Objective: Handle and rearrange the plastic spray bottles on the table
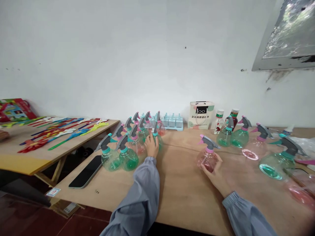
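Observation:
My left hand [152,146] is at the right end of a cluster of spray bottles, its fingers closed around a green spray bottle [160,143] that it partly hides. Directly left of it stand more bottles, pink and green, among them a green one [129,160] at the front. My right hand [214,171] grips the round body of a pink spray bottle [206,158] from the right. This bottle stands upright, with a grey trigger head and a pink collar and nozzle. Whether its base touches the table is unclear.
A black phone [86,173] lies at the table's left edge. More spray bottles [261,146] stand or tilt at the right. Along the wall are a light-blue mold tray [173,122], a paper bag [200,116] and small bottles [219,121]. A second table [31,162] holds colourful sticks.

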`<state>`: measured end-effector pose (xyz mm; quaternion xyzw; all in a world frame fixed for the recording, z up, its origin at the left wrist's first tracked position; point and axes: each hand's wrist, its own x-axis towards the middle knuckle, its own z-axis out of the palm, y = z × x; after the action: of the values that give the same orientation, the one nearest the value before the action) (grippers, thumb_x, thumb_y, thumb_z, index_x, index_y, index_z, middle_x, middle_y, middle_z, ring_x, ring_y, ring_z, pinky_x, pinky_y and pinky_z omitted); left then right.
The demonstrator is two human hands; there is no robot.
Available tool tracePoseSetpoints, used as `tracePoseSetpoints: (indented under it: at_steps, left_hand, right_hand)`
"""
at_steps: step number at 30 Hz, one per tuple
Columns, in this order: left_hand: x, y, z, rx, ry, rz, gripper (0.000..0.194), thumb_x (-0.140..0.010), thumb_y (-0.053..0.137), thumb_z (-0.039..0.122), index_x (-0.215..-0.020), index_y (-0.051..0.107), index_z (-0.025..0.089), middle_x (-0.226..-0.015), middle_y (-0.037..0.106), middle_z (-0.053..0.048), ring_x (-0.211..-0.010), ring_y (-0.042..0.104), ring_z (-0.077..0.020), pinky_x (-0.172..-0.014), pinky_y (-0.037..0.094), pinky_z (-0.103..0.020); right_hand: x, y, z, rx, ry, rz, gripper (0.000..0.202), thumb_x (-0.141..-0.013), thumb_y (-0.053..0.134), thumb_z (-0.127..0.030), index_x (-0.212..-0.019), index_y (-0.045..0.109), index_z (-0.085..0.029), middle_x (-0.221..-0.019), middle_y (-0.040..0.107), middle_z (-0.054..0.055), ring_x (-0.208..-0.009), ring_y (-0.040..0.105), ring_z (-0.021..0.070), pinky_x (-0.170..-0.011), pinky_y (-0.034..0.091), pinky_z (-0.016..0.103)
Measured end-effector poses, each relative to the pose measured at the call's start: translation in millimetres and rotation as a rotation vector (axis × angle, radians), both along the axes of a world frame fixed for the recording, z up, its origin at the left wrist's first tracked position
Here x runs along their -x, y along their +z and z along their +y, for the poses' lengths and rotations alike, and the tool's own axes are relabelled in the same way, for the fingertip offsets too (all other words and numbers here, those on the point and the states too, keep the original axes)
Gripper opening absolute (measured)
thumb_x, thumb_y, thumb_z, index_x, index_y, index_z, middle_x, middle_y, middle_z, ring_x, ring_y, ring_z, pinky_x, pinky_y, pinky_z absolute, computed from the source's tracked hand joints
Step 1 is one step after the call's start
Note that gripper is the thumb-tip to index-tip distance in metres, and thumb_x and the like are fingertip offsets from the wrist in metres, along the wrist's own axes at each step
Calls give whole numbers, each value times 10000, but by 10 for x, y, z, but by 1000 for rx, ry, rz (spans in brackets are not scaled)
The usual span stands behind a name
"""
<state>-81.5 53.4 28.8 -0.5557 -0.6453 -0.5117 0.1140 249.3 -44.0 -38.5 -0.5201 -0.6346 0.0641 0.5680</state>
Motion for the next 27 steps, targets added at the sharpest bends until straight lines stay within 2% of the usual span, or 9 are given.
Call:
tracePoseSetpoints:
  at_steps: [7, 10, 12, 15, 17, 20, 22, 24, 27]
  left_hand:
    - [-62, 131, 304, 24, 5, -38, 523, -955, 379, 347, -1381, 459, 54, -1293, 556, -259, -1217, 545, -350, -1015, 432, -490]
    - [-91, 208, 350, 10, -14, -119, 566, -937, 410, 327, -1419, 387, 33, -1328, 537, -270, -1267, 511, -359, -1063, 398, -508]
    - [-116, 224, 317, -64, -11, -171, 587, -919, 445, 322, -1415, 367, 17, -1385, 475, -290, -1333, 448, -362, -1105, 357, -517]
    - [-263, 176, 129, -245, -56, -207, 546, -907, 470, 346, -1363, 409, 52, -1446, 376, -291, -1401, 359, -352, -1150, 293, -534]
    - [-477, 121, -90, -311, -228, -184, 533, -899, 494, 395, -1336, 430, 97, -1431, 381, -263, -1407, 354, -338, -1163, 274, -541]
    - [-927, 84, -488, -208, -625, -126, 767, -792, 651, 516, -1401, 370, 144, -1448, 381, -219, -1408, 363, -340, -1166, 284, -536]
    - [-1217, 119, -727, -55, -744, -167, 977, -669, 773, 544, -1449, 324, 161, -1444, 404, -204, -1391, 382, -360, -1150, 304, -535]
    - [-1417, 191, -893, 67, -738, -263, 1012, -621, 823, 504, -1448, 342, 175, -1365, 490, -183, -1319, 459, -356, -1116, 340, -527]
    - [-1491, 300, -981, 124, -633, -401, 876, -672, 791, 392, -1424, 394, 183, -1265, 574, -153, -1257, 513, -332, -1102, 349, -508]
  right_hand:
    - [17, 29, -36, 36, 5, 19, 924, -798, 640, -664, -1465, 212, -188, -1448, 393, 212, -1346, 459, 350, -1110, 405, 589]
    - [15, 25, -37, 10, 7, 2, 902, -810, 637, -649, -1465, 215, -194, -1424, 419, 200, -1322, 481, 335, -1093, 430, 570]
    - [27, 18, -40, 3, 4, -12, 891, -815, 635, -648, -1461, 220, -196, -1411, 431, 196, -1302, 496, 329, -1079, 443, 564]
    - [84, 16, -47, -24, -20, -43, 906, -798, 645, -671, -1446, 234, -192, -1388, 436, 193, -1279, 505, 333, -1057, 455, 565]
    - [147, 20, -46, -67, -35, -75, 928, -782, 650, -693, -1436, 243, -176, -1365, 436, 200, -1264, 507, 344, -1038, 460, 573]
    - [280, 16, -36, -134, -25, -159, 917, -799, 635, -689, -1435, 254, -148, -1344, 442, 221, -1256, 500, 363, -1019, 458, 595]
    - [397, -5, -38, -170, -5, -226, 880, -835, 627, -640, -1456, 239, -153, -1350, 449, 225, -1267, 489, 370, -1018, 449, 612]
    - [528, -41, -57, -208, 27, -272, 847, -875, 616, -563, -1490, 187, -169, -1357, 452, 221, -1278, 482, 368, -1016, 448, 620]
    - [660, -80, -93, -212, 111, -305, 846, -879, 629, -504, -1503, 160, -178, -1346, 466, 220, -1262, 502, 365, -989, 472, 601]
